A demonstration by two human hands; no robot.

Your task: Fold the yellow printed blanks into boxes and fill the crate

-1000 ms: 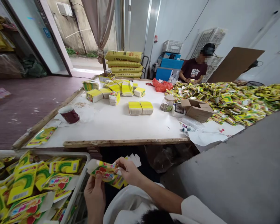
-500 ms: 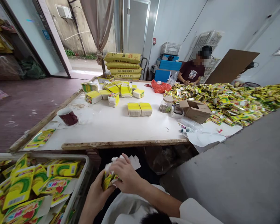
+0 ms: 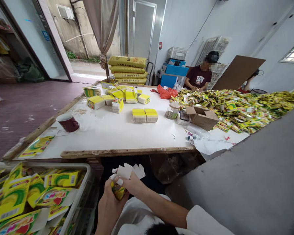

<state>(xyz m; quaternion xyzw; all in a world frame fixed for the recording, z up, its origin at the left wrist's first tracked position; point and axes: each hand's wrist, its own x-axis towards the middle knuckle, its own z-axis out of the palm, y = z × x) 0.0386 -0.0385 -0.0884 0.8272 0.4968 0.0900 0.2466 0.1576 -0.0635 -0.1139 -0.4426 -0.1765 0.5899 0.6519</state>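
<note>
Low in front of me, over my lap, my left hand (image 3: 110, 199) is wrapped round a small yellow printed carton (image 3: 119, 193). White cardboard flaps (image 3: 124, 171) stand out at its top. My right hand (image 3: 131, 184) is closed on these flaps, its fingertips partly hidden behind the card. Just beyond it, another white cut-out flap (image 3: 139, 171) shows against the dark area below the table. To the left of my hands, a pale plastic crate (image 3: 87, 174) is filled with flattened yellow cartons (image 3: 12, 199) with green and red print.
Ahead stands a white table (image 3: 107, 138) with a wooden edge. On it are two yellow carton stacks (image 3: 145, 115), more bundles behind, a dark red mug (image 3: 68, 123), an open cardboard box (image 3: 203, 117) and a large carton heap (image 3: 240, 107). A person (image 3: 199, 76) sits across it.
My right hand has shifted slightly, and a broad white flap now shows upright above my fingers. The view has moved a little; the table things stay in place.
</note>
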